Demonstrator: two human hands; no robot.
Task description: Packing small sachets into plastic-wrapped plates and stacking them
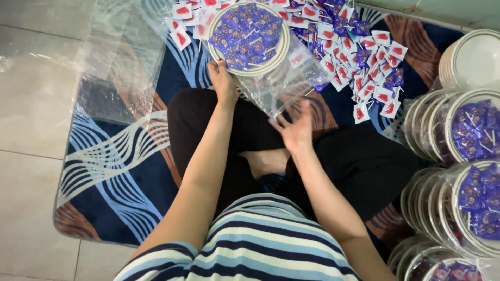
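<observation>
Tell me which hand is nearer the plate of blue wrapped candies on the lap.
Left. The left hand grips the plate's near rim; the right hand is lower, apart, by the clear bag.

blue wrapped sweets [247,34] on plate, red-white packets [364,73] beyond

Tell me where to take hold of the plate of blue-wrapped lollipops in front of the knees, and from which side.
Grip the plate by its bare cream rim, from the near left, where the left hand already pinches it. The middle is heaped with blue lollipops, and a clear plastic bag covers the near right side by the right hand, so only the rim gives a firm, flat edge.
</observation>
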